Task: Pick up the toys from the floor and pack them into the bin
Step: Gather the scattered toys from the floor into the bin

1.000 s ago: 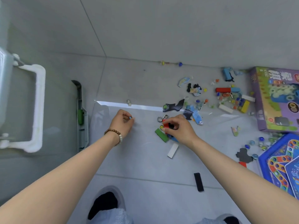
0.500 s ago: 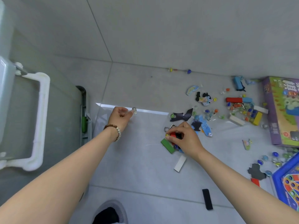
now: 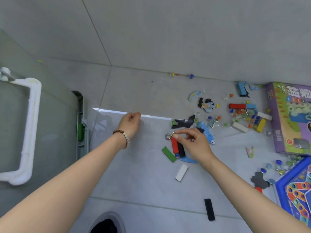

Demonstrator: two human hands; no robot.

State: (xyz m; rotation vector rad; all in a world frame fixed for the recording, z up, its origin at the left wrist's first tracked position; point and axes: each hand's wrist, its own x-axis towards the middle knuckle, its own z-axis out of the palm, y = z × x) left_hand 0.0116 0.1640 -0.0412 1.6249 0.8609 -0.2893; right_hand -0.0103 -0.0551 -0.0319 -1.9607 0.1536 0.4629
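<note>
While the right hand (image 3: 193, 145) is reaching over the grey tiled floor (image 3: 143, 182), its grip is closing on the upper end of a red block (image 3: 174, 145), thumb and forefinger pinching it, with a black block (image 3: 181, 149) lying right against the red one under the fingers. A small metal ring (image 3: 168, 136) is sitting just beside those fingertips. A green block (image 3: 168, 154) is lying on the floor just left of the red one, a marble (image 3: 177, 155) is resting between them at their lower ends, and a white block (image 3: 181, 170) is lying a little nearer the person. A second black block (image 3: 209, 209) is lying well apart, near the bottom of the view.

The left hand (image 3: 130, 122), wearing a beaded bracelet (image 3: 124, 137), is hovering at a bright glossy edge (image 3: 154, 116) with its fingers curled; whether its grip is holding anything, I cannot tell.

More toys are lying scattered to the right: loose marbles and blocks (image 3: 249, 115) beside a purple game box (image 3: 286, 118), and a blue game board (image 3: 296, 190) at the lower right. Which object is the bin is not clear.
</note>
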